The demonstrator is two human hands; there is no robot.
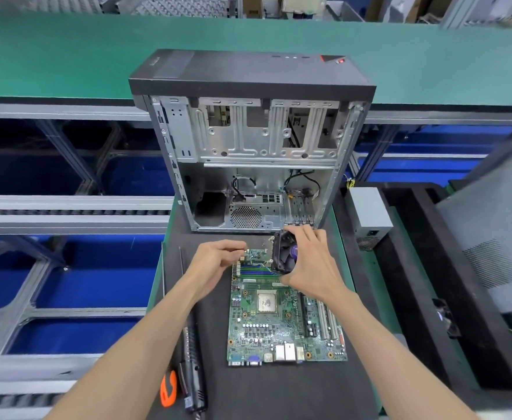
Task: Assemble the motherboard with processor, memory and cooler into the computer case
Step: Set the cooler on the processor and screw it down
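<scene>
Motherboard (282, 322) lies flat on the dark mat (279, 389), processor (267, 301) seated mid-board. Right hand (312, 262) grips the cooler (285, 253), tilted above the board's far end; left hand (215, 262) is curled at the far-left corner, grasp unclear. Beyond stands the open case (248, 147), holding loose cables (242, 186). A screwdriver (192, 359) lies left.

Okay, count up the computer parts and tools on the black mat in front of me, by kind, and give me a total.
Computer case: 1
Motherboard: 1
Cooler with fan, gripped by the right hand: 1
Power supply box: 1
Black screwdriver-type tool: 1
Orange-handled tool: 1
Total: 6
</scene>
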